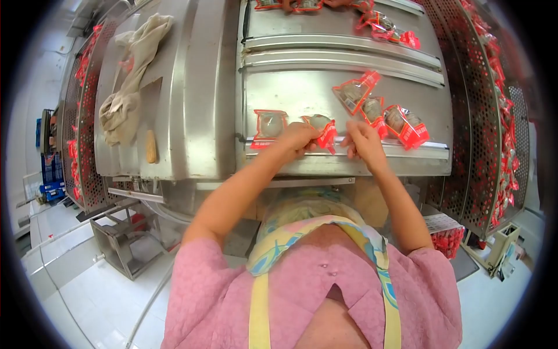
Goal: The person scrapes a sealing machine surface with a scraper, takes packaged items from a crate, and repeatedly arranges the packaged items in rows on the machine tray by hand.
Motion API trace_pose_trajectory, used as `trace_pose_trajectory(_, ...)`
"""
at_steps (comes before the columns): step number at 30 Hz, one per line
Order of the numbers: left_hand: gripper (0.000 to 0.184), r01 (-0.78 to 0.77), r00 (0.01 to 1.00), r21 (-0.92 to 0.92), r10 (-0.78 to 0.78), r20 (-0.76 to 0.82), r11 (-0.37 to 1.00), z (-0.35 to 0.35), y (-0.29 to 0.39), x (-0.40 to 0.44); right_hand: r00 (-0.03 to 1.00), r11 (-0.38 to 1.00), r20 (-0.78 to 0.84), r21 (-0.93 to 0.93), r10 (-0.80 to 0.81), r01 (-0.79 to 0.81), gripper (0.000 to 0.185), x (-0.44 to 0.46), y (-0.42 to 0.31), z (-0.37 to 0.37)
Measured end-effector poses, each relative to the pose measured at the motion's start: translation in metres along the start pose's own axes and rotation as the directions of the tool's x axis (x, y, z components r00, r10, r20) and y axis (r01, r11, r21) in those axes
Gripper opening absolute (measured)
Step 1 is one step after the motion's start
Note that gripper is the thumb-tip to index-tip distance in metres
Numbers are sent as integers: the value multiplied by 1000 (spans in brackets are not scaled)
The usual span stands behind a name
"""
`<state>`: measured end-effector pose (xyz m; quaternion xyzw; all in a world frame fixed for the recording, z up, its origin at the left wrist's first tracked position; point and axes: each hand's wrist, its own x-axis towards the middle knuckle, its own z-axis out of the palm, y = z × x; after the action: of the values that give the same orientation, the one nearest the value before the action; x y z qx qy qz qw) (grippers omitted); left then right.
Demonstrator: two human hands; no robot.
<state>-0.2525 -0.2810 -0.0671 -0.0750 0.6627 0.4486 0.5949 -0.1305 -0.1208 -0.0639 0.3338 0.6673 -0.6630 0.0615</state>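
Observation:
My left hand (298, 139) is closed on the edge of a clear-and-red plastic packet (321, 123) with a roundish, grey-green item inside. To its left a similar packet (271, 127) lies flat on the steel surface. My right hand (364, 141) is just right of the held packet, its fingers loosely bent and apart, with nothing visible between them. Close beyond that hand are a tilted packet (354, 93) and another packet (373, 110). Further right lies a packet (406, 125) with its red end toward me.
Metal rails (343, 57) cross the steel table (290, 87); more packets (386, 29) lie beyond them, with part of another person's hand at the top. A beige cloth (131, 81) and corn-cob-like piece (151, 146) rest at left. Perforated racks (479, 116) with red packets flank the table.

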Motion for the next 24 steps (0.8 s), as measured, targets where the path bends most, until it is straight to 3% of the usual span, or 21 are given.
trace_pose_trajectory(3,19,68,997,-108,-63,51,992,-2,5,4,909,935,228,-20,350,-355,42,9,-14,-7)
trace_pose_trajectory(6,17,131,986,-180,-110,125,975,-8,8,7,848,838,364,246,386,-487,37,19,-13,-4)
trace_pose_trajectory(10,18,160,973,-322,-95,209,933,-19,5,14,730,550,615,515,296,-657,26,25,16,-4)
trace_pose_trajectory(13,20,78,979,-264,-24,203,961,-22,4,17,794,593,545,555,270,-583,18,20,10,5)
trace_pose_trajectory(15,19,-18,991,-13,20,130,1000,-23,16,3,860,785,433,416,271,-458,16,28,15,-1)
trace_pose_trajectory(16,20,-122,992,182,114,57,976,-27,18,3,890,860,378,330,257,-389,16,34,16,-3)
trace_pose_trajectory(17,21,-184,979,384,206,-17,905,-30,20,2,950,960,268,178,162,-214,18,38,15,-4)
trace_pose_trajectory(19,27,-246,828,830,554,-88,500,-37,14,12,989,973,106,-195,-104,123,22,44,9,-6)
trace_pose_trajectory(23,29,-185,684,956,728,-41,229,-27,7,9,983,873,-17,-462,-185,157,26,61,17,4)
trace_pose_trajectory(24,30,-149,713,962,699,-57,231,-27,7,12,982,858,-20,-491,-187,153,26,61,18,8)
